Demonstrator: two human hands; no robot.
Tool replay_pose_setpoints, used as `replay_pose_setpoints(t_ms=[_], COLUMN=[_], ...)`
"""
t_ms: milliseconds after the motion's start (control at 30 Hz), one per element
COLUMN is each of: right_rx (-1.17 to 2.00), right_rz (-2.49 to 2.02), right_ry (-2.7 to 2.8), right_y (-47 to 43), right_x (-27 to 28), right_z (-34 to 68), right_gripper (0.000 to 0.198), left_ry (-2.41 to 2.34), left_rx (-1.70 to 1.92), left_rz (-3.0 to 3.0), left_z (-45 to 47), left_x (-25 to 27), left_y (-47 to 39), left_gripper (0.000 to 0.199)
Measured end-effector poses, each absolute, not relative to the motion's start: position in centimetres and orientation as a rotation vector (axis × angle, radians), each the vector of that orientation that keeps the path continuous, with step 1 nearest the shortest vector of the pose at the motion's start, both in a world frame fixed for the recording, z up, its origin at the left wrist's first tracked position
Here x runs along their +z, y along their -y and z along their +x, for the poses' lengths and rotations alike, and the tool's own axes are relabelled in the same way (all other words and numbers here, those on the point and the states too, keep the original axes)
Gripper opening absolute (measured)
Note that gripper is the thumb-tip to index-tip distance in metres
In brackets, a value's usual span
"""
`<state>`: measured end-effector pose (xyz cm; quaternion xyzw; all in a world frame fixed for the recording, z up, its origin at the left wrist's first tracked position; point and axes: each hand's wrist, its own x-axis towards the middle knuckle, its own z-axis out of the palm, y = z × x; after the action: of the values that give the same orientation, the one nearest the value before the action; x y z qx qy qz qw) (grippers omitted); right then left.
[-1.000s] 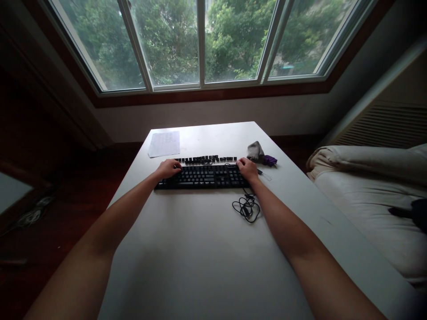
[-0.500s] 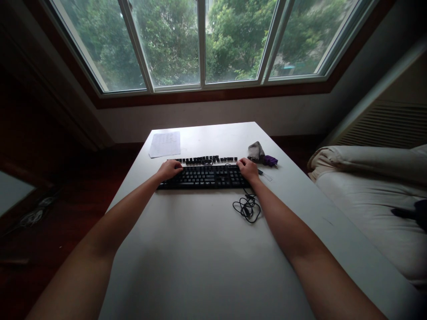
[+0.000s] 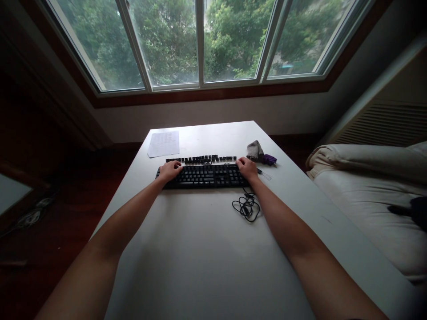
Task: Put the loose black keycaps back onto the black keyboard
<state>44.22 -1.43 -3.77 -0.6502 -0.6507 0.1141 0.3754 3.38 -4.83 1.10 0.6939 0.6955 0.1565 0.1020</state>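
A black keyboard (image 3: 200, 176) lies flat across the white table. My left hand (image 3: 170, 170) rests over its left end, thumb apart from the fingers and a small gap between them. At the far right corner of the keyboard is my right hand (image 3: 247, 167), its fingers curled in at the back edge and closed on it. Loose black keycaps (image 3: 200, 158) stand in a row just behind the keyboard. Beside my right hand lies a small wire tool (image 3: 265, 174) with a dark handle, partly hidden. The keyboard's coiled cable (image 3: 246, 208) lies in front of its right end.
A sheet of paper (image 3: 164, 143) lies at the table's far left. A grey cloth (image 3: 255, 150) and a purple bundle (image 3: 268, 159) sit at the right. A pale sofa (image 3: 353, 191) stands to the right of the white table (image 3: 187, 249); windows are ahead.
My left hand has shifted a little and its thumb and fingers have spread apart over the keyboard's left end. My right hand stays at the far right corner.
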Motion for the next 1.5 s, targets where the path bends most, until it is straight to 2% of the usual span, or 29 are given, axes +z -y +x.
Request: replay_pose_setpoints(t_ms=[367, 667, 1000, 1500], right_rx=[0.285, 0.3, 0.288, 0.293], right_rz=[-1.673, -1.694, -1.666, -1.684], right_ry=[1.672, 1.661, 1.671, 1.661], right_y=[1.6, 1.6, 1.3, 1.3], right_x=[-3.7, -3.5, -4.2, -4.1], right_z=[44.1, 44.0, 44.3, 44.3], right_gripper=[0.029, 0.029, 0.03, 0.029], left_ry=[-1.998, -2.087, -2.085, -2.083], left_rx=[0.461, 0.543, 0.424, 0.265], left_rz=[2.043, 2.137, 2.221, 2.359], left_z=[3.0, 4.9, 6.2, 5.1], left_x=[1.1, 1.4, 0.7, 1.5], left_y=[4.5, 2.3, -0.5, -0.1], left_gripper=[0.034, 0.025, 0.023, 0.02])
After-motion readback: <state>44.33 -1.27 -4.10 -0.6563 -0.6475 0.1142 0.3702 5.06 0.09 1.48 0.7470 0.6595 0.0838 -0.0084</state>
